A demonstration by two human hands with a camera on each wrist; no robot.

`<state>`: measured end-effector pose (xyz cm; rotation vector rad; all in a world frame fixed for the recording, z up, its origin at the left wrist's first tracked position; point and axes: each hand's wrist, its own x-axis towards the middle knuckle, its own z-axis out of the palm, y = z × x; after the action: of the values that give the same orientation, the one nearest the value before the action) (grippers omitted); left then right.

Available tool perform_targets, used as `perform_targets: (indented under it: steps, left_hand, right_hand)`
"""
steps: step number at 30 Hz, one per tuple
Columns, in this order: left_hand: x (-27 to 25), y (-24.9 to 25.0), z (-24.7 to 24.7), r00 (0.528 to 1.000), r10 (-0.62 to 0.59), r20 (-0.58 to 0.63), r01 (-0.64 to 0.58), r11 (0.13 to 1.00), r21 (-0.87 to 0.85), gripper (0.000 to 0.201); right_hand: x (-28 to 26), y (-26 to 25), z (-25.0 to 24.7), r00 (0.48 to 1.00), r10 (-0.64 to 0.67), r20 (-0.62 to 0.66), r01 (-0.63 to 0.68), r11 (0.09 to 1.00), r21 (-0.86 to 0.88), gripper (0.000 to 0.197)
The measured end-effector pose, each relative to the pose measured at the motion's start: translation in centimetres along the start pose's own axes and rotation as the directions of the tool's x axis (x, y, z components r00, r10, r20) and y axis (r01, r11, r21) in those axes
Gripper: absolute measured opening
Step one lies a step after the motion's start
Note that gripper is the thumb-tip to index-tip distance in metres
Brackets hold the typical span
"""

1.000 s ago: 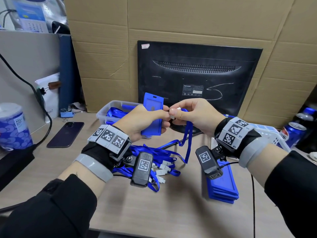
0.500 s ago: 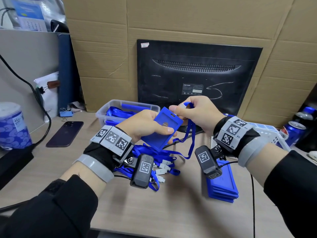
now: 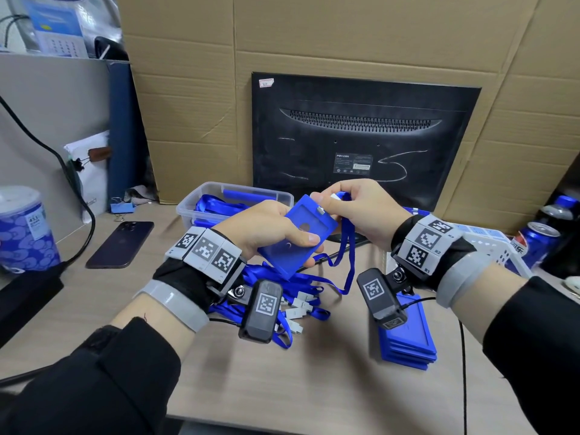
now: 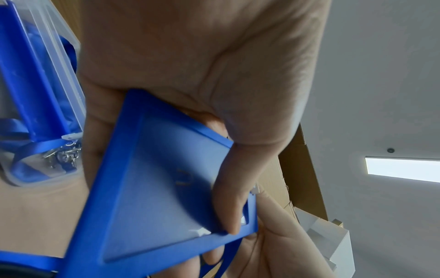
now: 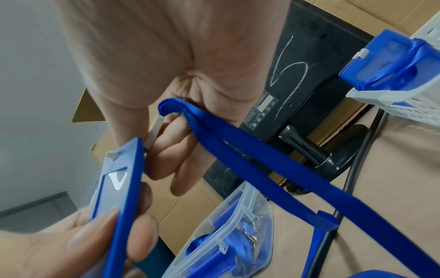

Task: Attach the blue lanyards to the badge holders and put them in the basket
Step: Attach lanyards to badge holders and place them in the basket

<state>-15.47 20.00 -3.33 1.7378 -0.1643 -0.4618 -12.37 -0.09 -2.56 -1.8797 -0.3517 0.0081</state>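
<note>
My left hand grips a blue badge holder by its lower half, thumb on top, slanted over the table. At the holder's top edge my right hand pinches the white clip of a blue lanyard, whose strap loops down towards the table. In the left wrist view my thumb lies across the badge holder. The right wrist view shows the lanyard running out from my curled fingers and the badge holder edge-on. A white perforated basket stands at the right, with a finished holder in it.
Loose lanyards are heaped under my left wrist. A stack of blue holders lies under my right wrist. A clear box of lanyards stands behind my left hand, a monitor behind that. A phone lies left; cans stand right.
The badge holder went from upright to slanted, and my left hand shifted down to its lower half. My right hand still pinches the clip at its top edge.
</note>
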Motion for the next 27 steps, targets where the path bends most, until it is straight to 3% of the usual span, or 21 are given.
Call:
perform_targets:
  steps: [7, 13, 18, 21, 23, 27]
  left_hand:
    - [0.2, 0.3, 0.0, 0.996, -0.055, -0.068, 0.058, 0.997, 0.046, 0.029]
    - [0.4, -0.1, -0.1, 0.992, -0.096, -0.078, 0.101, 0.993, 0.063, 0.031]
    - [0.6, -0.4, -0.2, 0.991, -0.109, -0.079, 0.113, 0.992, 0.055, 0.032]
    - [0.9, -0.7, -0.3, 0.994, -0.091, -0.058, 0.095, 0.993, 0.068, 0.033]
    - [1.0, -0.8, -0.4, 0.997, -0.063, -0.045, 0.067, 0.994, 0.083, 0.031]
    - [0.6, -0.7, -0.2, 0.999, 0.033, 0.016, -0.034, 0.996, 0.087, 0.028]
  right_hand:
    - [-0.4, -0.4, -0.1, 0.997, 0.02, 0.078, -0.022, 1.0, 0.022, 0.039]
    - [-0.1, -0.2, -0.4, 0.989, -0.004, 0.146, 0.033, 0.98, -0.197, 0.017]
    - [0.1, 0.0, -0.7, 0.989, -0.004, 0.145, 0.04, 0.968, -0.246, 0.016]
    - [0.5, 0.2, -1.2, 0.987, -0.072, 0.147, 0.12, 0.928, -0.354, 0.015]
    - [0.6, 0.3, -1.3, 0.984, -0.086, 0.153, 0.134, 0.931, -0.339, 0.016]
    - [0.7, 0.6, -1.0, 0.994, 0.035, 0.099, -0.019, 0.987, -0.157, 0.025]
